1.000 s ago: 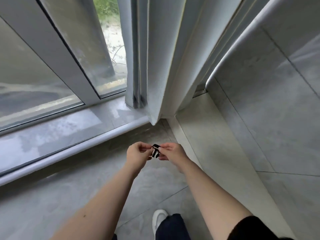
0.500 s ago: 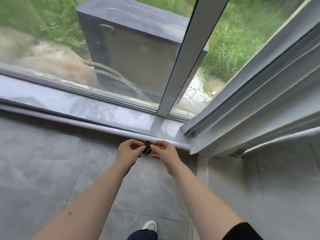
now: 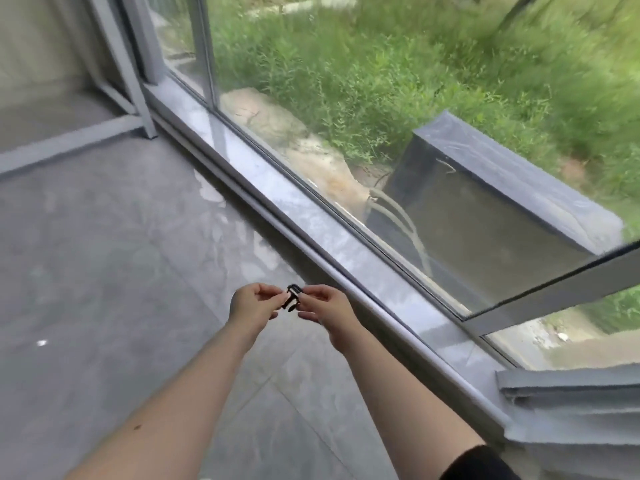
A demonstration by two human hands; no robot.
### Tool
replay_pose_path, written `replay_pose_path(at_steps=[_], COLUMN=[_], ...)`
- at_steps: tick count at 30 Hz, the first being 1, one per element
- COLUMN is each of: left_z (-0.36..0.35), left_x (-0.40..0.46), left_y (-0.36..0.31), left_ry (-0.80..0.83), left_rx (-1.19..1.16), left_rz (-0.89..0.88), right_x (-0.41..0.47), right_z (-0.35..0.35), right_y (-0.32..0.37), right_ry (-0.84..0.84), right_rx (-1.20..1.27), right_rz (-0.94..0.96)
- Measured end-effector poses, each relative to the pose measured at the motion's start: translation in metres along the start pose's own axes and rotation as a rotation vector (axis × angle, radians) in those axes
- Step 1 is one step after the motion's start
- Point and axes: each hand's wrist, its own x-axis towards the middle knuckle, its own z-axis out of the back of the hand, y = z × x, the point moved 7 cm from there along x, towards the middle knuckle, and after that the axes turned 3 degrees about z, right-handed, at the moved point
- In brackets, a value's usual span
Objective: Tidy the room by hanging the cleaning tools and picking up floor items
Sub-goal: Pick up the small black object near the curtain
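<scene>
Indoors, left hand [image 3: 252,308] and right hand [image 3: 327,310] pinch small black plastic clip [image 3: 291,298] between fingertips, held in air over grey tiled floor [image 3: 104,254], near pale window sill [image 3: 311,216]; grass beyond glass.

Two hands are up front, the left hand [image 3: 254,308] and the right hand [image 3: 325,308], and one small black clip [image 3: 292,297] sits pinched between their fingertips. One white speck [image 3: 42,342] lies on the floor [image 3: 104,254], well off to the left of the fingers. One dark grey box [image 3: 491,199] stands outside the glass, beyond the fingers to the right, with two pale hoses [image 3: 398,216] curving from its near side.
</scene>
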Motion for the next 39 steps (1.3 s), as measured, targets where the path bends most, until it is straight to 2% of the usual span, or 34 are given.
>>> replay_pose_path(at_steps=[9,14,22,27,31,35,39], left_z=[0.278,0.417,0.595,0.683,0.750,0.824,0.898], left_x=[-0.028,-0.054,-0.071,-0.086,-0.106,-0.132,-0.145], left_y=[-0.050,-0.054,-0.031,-0.018,-0.018,-0.007,0.015], left_ry=[-0.342,-0.530,-0.774,-0.904,-0.996,-1.153,-1.194], left_rx=[-0.230,-0.334,-0.461,-0.601,-0.631,-0.670,-0.751], left_rz=[-0.024,-0.038,0.013,0.103,0.120,0.141,0.160], right_x=[-0.013,-0.030,-0.046,-0.059,-0.074,-0.100,-0.126], right_z=[-0.281,-0.433,-0.635,-0.748,-0.830,-0.916,-0.999], right_y=[0.083,0.102,0.091,0.086,0.083,0.068,0.051], right_ry=[0.339,0.549,0.780,0.885,0.987,1.082,1.152], right_rx=[-0.210,-0.308,-0.398,-0.479,-0.588,-0.665,-0.741], right_rz=[0.094,0.124,0.106,0.063,0.068,0.072,0.084])
